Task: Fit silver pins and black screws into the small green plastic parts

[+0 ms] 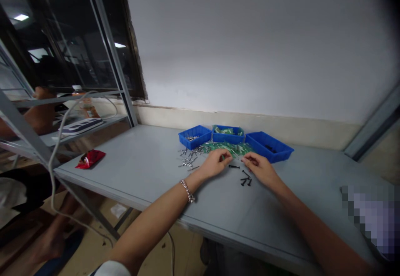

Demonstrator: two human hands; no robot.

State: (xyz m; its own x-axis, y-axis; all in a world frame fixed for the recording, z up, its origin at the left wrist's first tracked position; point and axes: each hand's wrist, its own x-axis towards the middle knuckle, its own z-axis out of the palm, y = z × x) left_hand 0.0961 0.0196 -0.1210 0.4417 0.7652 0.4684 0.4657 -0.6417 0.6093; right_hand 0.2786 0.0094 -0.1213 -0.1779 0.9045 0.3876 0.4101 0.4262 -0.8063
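My left hand (216,162), with a beaded bracelet (187,191) at its wrist, is closed with thumb and fingertips together. Facing it a short gap away is my right hand (258,168), also in a pinch. What either holds is too small to make out. Behind my hands lie green-and-clear plastic bags (229,147). Several black screws (245,181) rest on the table beside my right hand. Silver metal pins or rivets (188,162) are scattered left of my left hand.
Along the wall stand a left blue bin (194,143) with silver pieces, a middle blue bin (228,137) with green packets, and a right blue bin (283,153) with dark pieces. A red packet (90,159) lies left on the grey table (140,176). Another person's arm (40,115) shows far left.
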